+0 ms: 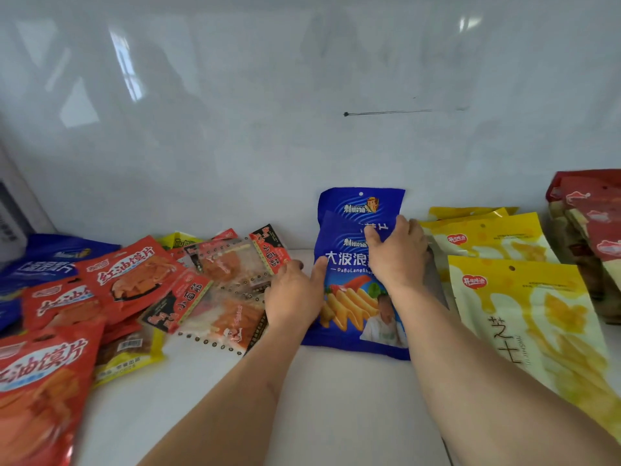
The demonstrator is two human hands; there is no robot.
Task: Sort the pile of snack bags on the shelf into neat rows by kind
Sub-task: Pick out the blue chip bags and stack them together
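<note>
- Pressing on the front blue wavy-chip bag (356, 297), which lies flat on the white shelf (302, 398) near the glossy back wall (302, 95), the right hand (398, 253) spreads its fingers over the bag's upper right part; the palm side is hidden.
- Behind that bag, a second blue bag (361, 205) shows only its top half, leaning against the wall.
- Left of the blue bag, the left hand (294, 294) lies flat and open, thumb touching the bag's left edge, fingers on a clear perforated spicy-strip pack (232, 317).
- Further left, the unsorted pile (111, 290) overlaps heavily: red bags, dark blue bags, a yellow pack mostly buried, several cut off by the frame.
- Right of the blue bag, yellow cheese-stick bags (524, 314) lie in an overlapping row; beyond them, dark red bags (591, 223) are cropped at the edge.
</note>
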